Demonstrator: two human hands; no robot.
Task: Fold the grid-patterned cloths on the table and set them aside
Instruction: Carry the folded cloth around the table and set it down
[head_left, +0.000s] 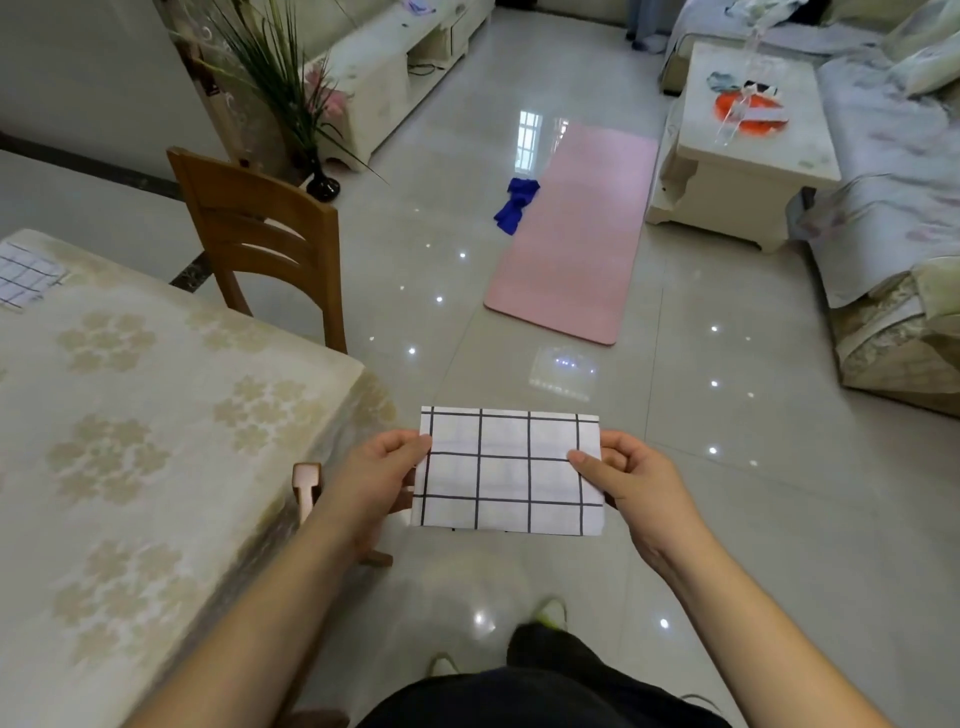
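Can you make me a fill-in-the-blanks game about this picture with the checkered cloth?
1. The folded grid cloth is held by ____ hands.
2. Another grid cloth lies on the ____.
3. The long mat on the floor is ____.
4. The crumpled rag beside the mat is ____.

Missing words: two; table; pink; blue

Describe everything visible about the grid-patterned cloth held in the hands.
The grid-patterned cloth is white fabric with thin dark lines forming large squares. It is folded into a flat, neat rectangle, held level in the air over the tiled floor, just beside the table's corner. The left hand pinches its left edge and the right hand pinches its right edge, thumbs on top. Nothing else touches it.
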